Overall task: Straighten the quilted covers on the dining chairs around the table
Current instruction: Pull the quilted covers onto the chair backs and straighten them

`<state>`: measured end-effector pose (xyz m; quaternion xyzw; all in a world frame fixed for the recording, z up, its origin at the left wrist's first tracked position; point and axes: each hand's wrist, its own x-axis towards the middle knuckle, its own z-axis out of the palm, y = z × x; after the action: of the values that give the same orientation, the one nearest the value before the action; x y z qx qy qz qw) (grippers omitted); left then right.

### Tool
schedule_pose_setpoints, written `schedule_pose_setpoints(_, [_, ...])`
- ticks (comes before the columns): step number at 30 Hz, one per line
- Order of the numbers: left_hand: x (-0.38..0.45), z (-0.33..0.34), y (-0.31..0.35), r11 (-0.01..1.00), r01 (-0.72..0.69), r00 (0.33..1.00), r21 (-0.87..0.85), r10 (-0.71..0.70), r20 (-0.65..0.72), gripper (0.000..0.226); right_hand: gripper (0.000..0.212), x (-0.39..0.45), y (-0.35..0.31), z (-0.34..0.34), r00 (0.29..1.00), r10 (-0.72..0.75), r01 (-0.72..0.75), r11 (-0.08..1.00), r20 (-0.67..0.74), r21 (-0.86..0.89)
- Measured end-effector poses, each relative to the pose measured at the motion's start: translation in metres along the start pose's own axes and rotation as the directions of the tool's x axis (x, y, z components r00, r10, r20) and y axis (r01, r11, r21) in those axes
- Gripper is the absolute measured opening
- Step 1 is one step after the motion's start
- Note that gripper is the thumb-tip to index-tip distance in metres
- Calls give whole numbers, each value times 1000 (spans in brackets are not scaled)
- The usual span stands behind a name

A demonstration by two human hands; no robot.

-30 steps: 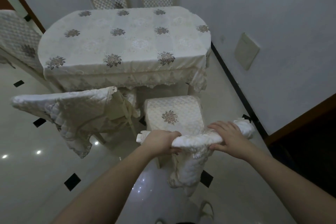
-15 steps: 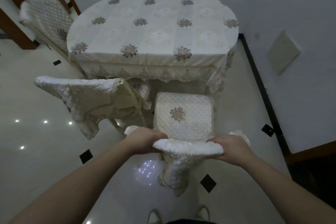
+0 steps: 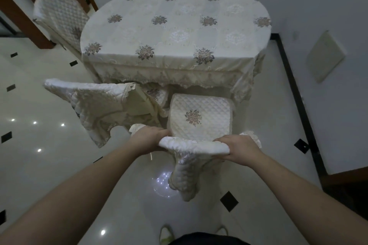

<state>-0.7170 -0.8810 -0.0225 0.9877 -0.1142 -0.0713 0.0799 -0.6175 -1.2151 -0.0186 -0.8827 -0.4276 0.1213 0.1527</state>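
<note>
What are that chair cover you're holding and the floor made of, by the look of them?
The chair cover: seemingly padded satin-like fabric, judging by its soft sheen, diamond quilting and lace-trimmed edge. Both hands grip its top, the left hand and the right hand. The floor: probably polished tile, glossy enough to mirror ceiling lights, with small black diamond insets.

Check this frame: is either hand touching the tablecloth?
No. Both the left hand and right hand grip the quilted cover on the near chair's backrest, apart from the tablecloth.

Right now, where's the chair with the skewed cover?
In the head view, the chair with the bunched cream quilted cover stands left of centre, at the table's near edge, beside the chair both hands grip.
</note>
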Motion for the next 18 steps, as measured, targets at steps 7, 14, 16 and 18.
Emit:
schedule_pose_setpoints(7, [30, -15, 2, 965, 210, 965, 158, -230, 124, 34, 54, 29, 21, -6, 1000, 0, 0, 1000, 27, -11])
schedule_pose_setpoints(14, [68, -25, -13, 859, 427, 855, 283, -485, 182, 28, 39, 67, 37, -11, 999, 1, -2, 999, -37, -33])
schedule_pose_setpoints(16, [76, -27, -16, 850, 442, 855, 285, -496, 153, 27, 39, 77, 42, -14, 1000, 6, -7, 1000, -24, -29])
schedule_pose_setpoints(18, [84, -27, -20, 839, 464, 848, 284, -513, 132, 24, 40, 87, 47, -18, 1000, 16, -16, 999, -11, -35])
